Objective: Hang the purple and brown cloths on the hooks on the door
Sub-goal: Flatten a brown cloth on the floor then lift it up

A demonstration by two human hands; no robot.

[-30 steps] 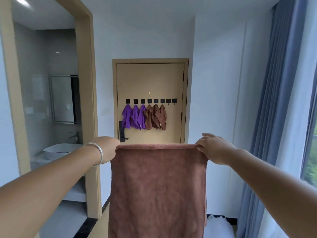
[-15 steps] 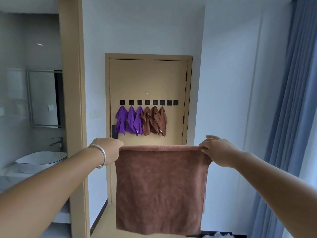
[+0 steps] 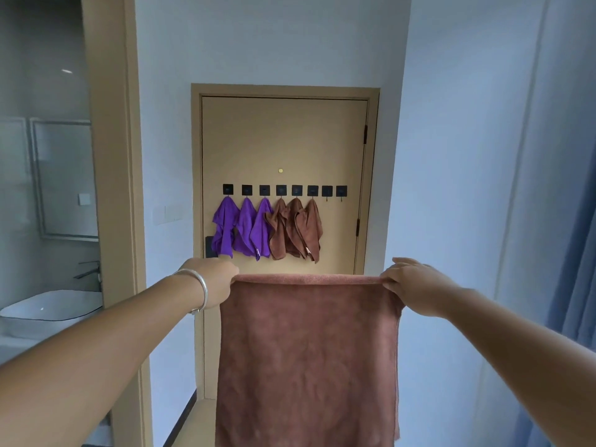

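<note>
Head view: I hold a brown cloth (image 3: pixel 308 356) stretched flat between both hands, facing the door (image 3: pixel 283 140) at the end of a short hall. My left hand (image 3: pixel 211 282) grips the top left corner, its fingers curled out of sight behind the hem; a silver bangle (image 3: pixel 200 290) sits on that wrist. My right hand (image 3: pixel 411 283) pinches the top right corner, its fingers (image 3: pixel 395 279) bent down over the edge and pressed close together. Held by both upper corners, the cloth hangs straight below my fingers as one smooth sheet, probably so that I can find a corner or loop to hook.

Beyond my fingertips and above them, a row of black hooks (image 3: pixel 283 190) crosses the door. Three purple cloths (image 3: pixel 243 229) hang from the leftmost hooks, up past my left knuckles, and three brown ones (image 3: pixel 298 230) from the next three, each bunched at its hook and touching its neighbour. The two hooks farthest right (image 3: pixel 334 191) are bare; I judge one is meant for the cloth in my hands. The door is well apart from my fingers, so the cloth is not yet within reach of a hook. Left of my left hand a doorway opens on a washbasin (image 3: pixel 48 306); a blue curtain (image 3: pixel 574 253) hangs right of my right arm.
</note>
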